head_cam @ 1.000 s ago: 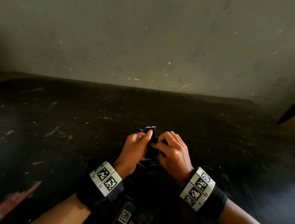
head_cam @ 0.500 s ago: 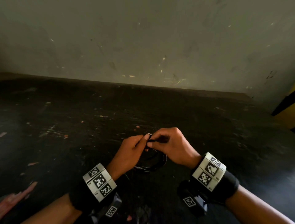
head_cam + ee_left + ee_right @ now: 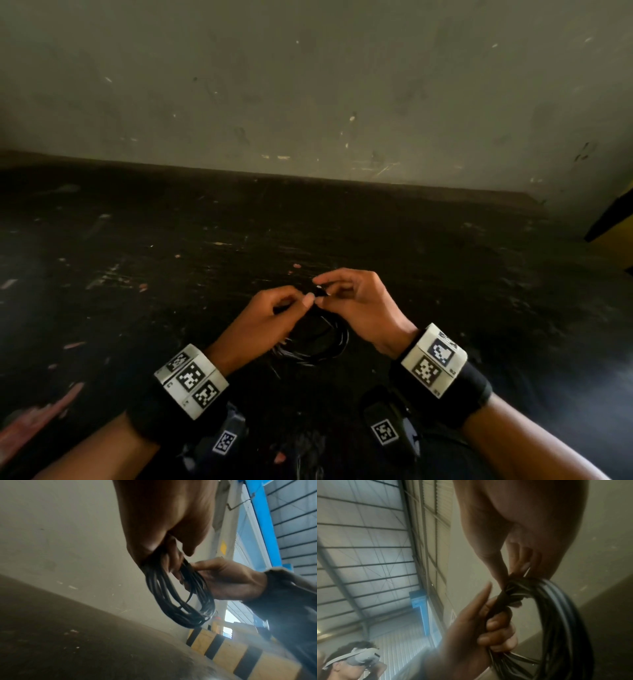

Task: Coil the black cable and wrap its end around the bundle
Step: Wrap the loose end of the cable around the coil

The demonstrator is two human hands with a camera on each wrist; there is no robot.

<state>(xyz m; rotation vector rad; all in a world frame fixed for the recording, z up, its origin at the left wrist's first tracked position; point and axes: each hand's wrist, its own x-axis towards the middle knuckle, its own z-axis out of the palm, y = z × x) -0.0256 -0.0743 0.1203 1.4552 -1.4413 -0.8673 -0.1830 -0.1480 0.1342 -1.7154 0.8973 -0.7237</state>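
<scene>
The black cable (image 3: 325,342) is coiled into a bundle of several loops that hangs between my hands above a dark table (image 3: 171,257). My left hand (image 3: 274,315) grips one side of the bundle (image 3: 498,605) with its fingers curled round it. My right hand (image 3: 346,294) pinches the cable's end (image 3: 518,573) at the top of the bundle, right beside the left fingertips. In the left wrist view the loops (image 3: 180,601) hang down below both hands. A few turns look wound around the bundle (image 3: 513,592) where the hands meet.
A scuffed grey wall (image 3: 308,85) rises behind the table. A yellow and black striped barrier (image 3: 616,233) stands at the far right (image 3: 231,653). Another person wearing a headset (image 3: 351,658) shows in the right wrist view, off to the side.
The right hand has swung from over the coil to its right side. The coil now hangs open below the hands. Both wrists have spread a little apart.
</scene>
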